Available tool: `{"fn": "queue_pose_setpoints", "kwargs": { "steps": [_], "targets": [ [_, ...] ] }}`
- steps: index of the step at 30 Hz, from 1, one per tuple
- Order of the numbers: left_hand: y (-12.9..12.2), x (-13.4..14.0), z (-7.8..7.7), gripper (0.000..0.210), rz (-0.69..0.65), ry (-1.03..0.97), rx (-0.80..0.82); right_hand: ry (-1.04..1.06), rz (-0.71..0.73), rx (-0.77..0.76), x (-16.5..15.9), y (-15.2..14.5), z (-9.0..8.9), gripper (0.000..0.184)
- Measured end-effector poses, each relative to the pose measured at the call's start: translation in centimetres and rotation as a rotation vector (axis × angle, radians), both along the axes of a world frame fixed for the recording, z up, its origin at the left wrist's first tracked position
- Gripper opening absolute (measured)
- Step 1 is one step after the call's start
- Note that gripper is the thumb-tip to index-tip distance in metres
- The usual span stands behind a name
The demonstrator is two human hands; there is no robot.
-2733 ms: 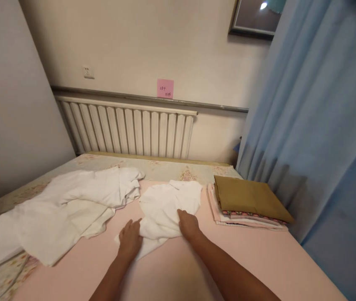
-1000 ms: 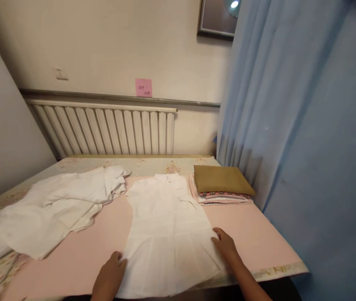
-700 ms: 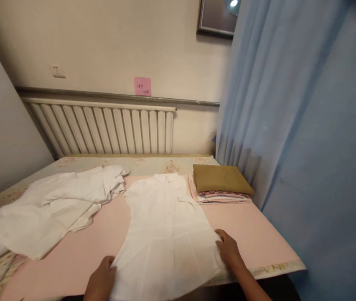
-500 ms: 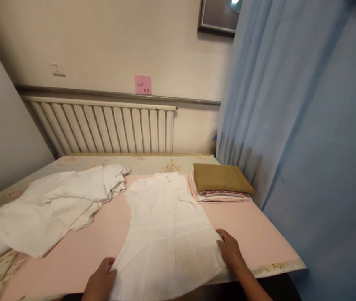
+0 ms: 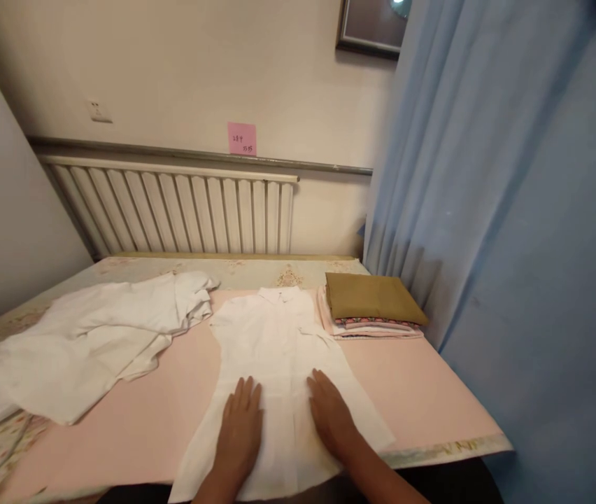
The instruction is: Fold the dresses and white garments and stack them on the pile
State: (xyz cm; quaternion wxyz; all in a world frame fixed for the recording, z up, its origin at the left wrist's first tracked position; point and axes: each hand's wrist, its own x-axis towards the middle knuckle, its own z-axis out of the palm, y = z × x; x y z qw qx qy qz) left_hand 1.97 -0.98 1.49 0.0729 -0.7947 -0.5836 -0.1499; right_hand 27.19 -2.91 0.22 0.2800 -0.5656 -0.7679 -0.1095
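A white collared shirt point(image 5: 277, 350) lies spread out on the pink cloth point(image 5: 156, 420), its collar pointing away from me and its hem at the near edge. My left hand point(image 5: 240, 427) rests flat on the left half of the shirt's lower body, fingers stretched forward. On the right half, my right hand point(image 5: 329, 413) lies palm down with its fingers extended. Neither hand grips the fabric. Between the two hands runs the shirt's front strip.
Loose white garments point(image 5: 103, 329) lie in a heap on the left. At the right stands a folded stack topped by an olive-brown cloth point(image 5: 374, 297). A blue curtain point(image 5: 529, 245) hangs along the right side. Behind the table is a white radiator point(image 5: 187, 210).
Both hands have let go of the shirt's lower side edges and moved inward onto its body, where they now lie flat. The hem looks more spread out.
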Motion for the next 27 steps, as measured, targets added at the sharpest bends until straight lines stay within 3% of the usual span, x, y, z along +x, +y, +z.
{"fn": "queue_pose_setpoints", "kwargs": {
  "steps": [4, 8, 18, 27],
  "targets": [
    [0.7, 2.5, -1.7, 0.048, -0.105, 0.012, -0.004, -0.076, 0.095, -0.081, -2.5, -0.2, 0.0, 0.044],
    [0.3, 2.4, -1.7, 0.050, -0.111, 0.018, -0.021, -0.098, 0.060, -0.116, -1.6, -0.5, -0.1, 0.046],
    [-1.2, 1.6, -1.1, 0.052, -0.018, -0.008, -0.085, -0.132, -0.063, -0.138, 1.1, -1.0, -0.9, 0.047],
    [-0.9, -1.3, -1.2, 0.055, 0.186, 0.026, -0.081, -0.151, -0.069, -0.122, 1.2, -1.1, -1.1, 0.047]
  ]
}}
